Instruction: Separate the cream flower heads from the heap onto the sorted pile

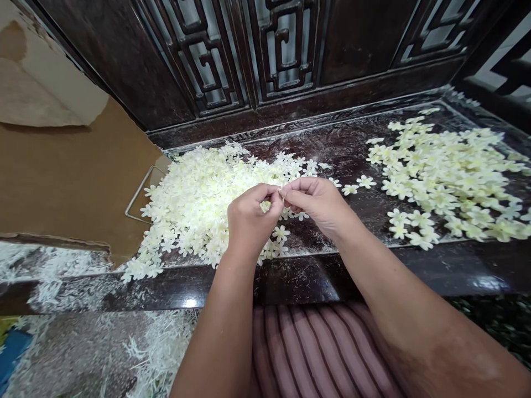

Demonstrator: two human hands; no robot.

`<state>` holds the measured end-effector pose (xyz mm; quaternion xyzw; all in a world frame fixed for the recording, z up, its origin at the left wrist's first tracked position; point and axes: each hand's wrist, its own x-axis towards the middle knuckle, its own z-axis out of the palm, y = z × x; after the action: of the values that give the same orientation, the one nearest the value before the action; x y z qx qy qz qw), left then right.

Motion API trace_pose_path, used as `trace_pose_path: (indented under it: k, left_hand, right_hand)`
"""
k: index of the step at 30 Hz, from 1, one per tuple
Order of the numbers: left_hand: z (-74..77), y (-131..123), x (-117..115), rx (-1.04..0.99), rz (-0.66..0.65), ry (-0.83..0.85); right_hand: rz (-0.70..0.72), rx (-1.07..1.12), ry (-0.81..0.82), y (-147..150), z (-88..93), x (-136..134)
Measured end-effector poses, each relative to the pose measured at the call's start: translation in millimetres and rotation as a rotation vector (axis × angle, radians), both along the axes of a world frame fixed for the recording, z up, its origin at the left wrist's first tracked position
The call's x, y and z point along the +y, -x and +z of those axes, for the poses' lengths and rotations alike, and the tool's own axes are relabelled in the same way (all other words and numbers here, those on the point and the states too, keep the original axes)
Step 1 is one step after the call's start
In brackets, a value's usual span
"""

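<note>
My left hand (255,213) and my right hand (313,200) meet fingertip to fingertip over the front of a dark wooden bench. Both are pinched closed around something small and pale, mostly hidden by the fingers; I cannot make out what it is. Behind and left of my left hand spreads a large heap of white-yellow artificial flower heads (199,193). A single flower (281,234) lies just below the joined fingertips. To the right of my right hand is a second pile of pale yellow flowers (448,177), with a few loose flowers (350,189) between the piles.
A brown cardboard sheet (62,182) borders the left heap, and a bent metal wire (139,193) stands against it. Carved lattice panels (286,50) rise behind the dark bench (332,149). White shreds (161,348) litter the floor and bench edge. A blue object (12,356) sits lower left.
</note>
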<state>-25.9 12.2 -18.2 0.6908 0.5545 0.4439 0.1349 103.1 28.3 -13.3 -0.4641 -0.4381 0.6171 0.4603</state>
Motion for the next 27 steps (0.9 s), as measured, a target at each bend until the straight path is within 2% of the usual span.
trace_pose_path:
  k: [27]
  left_hand:
    - [-0.2, -1.3, -0.8, -0.049, -0.014, 0.005]
  right_hand:
    - [0.055, 0.028, -0.075, -5.5, -5.7, 3.6]
